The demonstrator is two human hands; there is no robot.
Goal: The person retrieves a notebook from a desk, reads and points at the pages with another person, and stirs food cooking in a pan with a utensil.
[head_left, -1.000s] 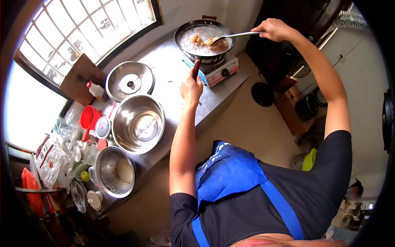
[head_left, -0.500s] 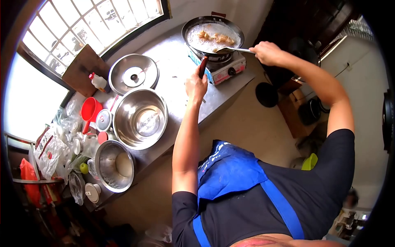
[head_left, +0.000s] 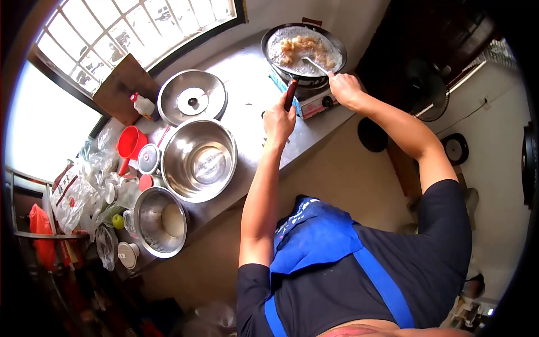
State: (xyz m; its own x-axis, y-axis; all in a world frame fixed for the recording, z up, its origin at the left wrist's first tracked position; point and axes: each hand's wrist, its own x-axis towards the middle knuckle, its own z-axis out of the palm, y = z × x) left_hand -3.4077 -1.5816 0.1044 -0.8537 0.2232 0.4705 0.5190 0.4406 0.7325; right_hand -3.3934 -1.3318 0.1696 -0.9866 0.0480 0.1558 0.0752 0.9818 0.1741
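Left grip [head_left: 278,122] is wrapped round the handle [head_left: 291,94]; wok [head_left: 331,38] sits far right on the desk [head_left: 252,84]. Right grip [head_left: 347,91] is closed on the spatula [head_left: 318,66], tip by the golden food [head_left: 300,45]. Looks like stirring; another push needs the wok steady.

Left of your grip, you have a red dipper [head_left: 130,141], white bottle [head_left: 145,105] and green fruit [head_left: 118,221]; right of it, a fan [head_left: 431,94].

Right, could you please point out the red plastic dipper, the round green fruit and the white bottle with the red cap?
Red plastic dipper [head_left: 131,143]: head view, on its cup.
Round green fruit [head_left: 118,221]: head view, on its skin.
White bottle [head_left: 145,106]: head view, on its body.
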